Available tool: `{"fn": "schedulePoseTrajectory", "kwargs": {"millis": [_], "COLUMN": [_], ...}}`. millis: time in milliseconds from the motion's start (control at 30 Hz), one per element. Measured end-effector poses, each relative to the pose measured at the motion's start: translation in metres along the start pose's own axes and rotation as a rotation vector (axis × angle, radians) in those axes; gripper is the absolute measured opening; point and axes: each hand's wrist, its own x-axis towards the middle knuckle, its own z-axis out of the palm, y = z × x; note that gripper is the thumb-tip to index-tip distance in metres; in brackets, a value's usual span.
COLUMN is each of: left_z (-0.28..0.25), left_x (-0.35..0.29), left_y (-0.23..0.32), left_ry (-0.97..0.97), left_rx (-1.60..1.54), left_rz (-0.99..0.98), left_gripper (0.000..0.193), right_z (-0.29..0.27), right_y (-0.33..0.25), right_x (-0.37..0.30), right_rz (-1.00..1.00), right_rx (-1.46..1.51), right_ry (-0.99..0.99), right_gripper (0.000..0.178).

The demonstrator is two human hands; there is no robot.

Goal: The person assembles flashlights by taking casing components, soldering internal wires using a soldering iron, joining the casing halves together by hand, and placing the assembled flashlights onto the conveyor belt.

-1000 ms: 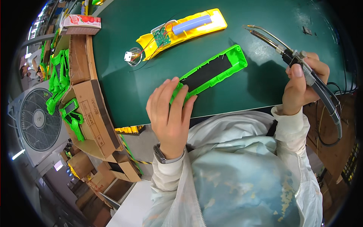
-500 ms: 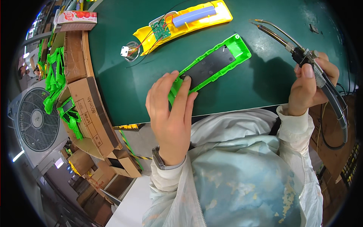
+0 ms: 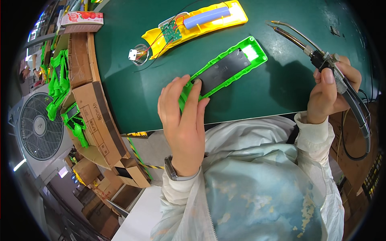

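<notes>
A green plastic casing half [image 3: 258,57] lies slantwise on the table, a flat black panel [image 3: 225,69] inside it. My left hand [image 3: 181,110] grips the casing's near left end, with fingertips on the rim and the panel's edge; that end is partly hidden under the hand. In my right hand [image 3: 327,90] is a soldering iron [image 3: 291,38] with a thin curved metal tube beside its tip. It is held above the table, its tip pointing up and left, apart from the casing. Beyond lies a yellow casing half [image 3: 239,16] with a blue cylindrical battery [image 3: 207,17] and a green circuit board [image 3: 172,32].
Thin wires run from the board to a clear round lamp cup [image 3: 141,55]. A cardboard box [image 3: 96,120] and several green plastic parts [image 3: 60,82] stand left of the table [image 3: 132,92]. A fan [image 3: 40,126] is farther left. The iron's cable [image 3: 354,156] hangs at the right.
My left hand has shifted very slightly right, still on the green casing. Light falls differently on the black panel, and its faint markings show more. The soldering iron stays nearly where it was.
</notes>
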Motion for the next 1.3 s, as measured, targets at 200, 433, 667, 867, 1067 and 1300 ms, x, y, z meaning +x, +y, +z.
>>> {"fn": "schedulePoseTrajectory", "kwargs": {"millis": [200, 433, 667, 867, 1067, 1300], "left_z": [0.000, -0.010, -0.023, -0.033, -0.040, 0.008], "left_x": [0.003, 0.021, 0.039, 0.023, 0.020, 0.032], "left_y": [-0.002, -0.016, -0.065, -0.053, -0.049, 0.021], "left_ry": [0.001, 0.149, 0.140, 0.340, 0.388, 0.396], "left_rx": [-0.020, 0.012, 0.278, 0.057, -0.268, -0.579], "left_rz": [0.014, 0.020, 0.020, -0.064, -0.234, -0.142], "left_gripper": [0.027, 0.030, 0.014, 0.006, 0.008, 0.009], "right_z": [0.001, 0.001, 0.001, 0.000, 0.001, 0.003], "right_y": [-0.001, -0.003, -0.002, -0.002, -0.003, -0.003], "right_x": [0.001, -0.001, 0.000, 0.001, -0.001, -0.003], "right_rz": [-0.010, 0.019, -0.004, -0.020, -0.017, -0.002], "right_rx": [0.000, -0.024, -0.024, -0.033, -0.008, 0.030], "right_ry": [-0.012, 0.018, -0.011, -0.021, -0.029, -0.011], "right_gripper": [0.024, 0.023, 0.023, 0.023, 0.023, 0.023]}}
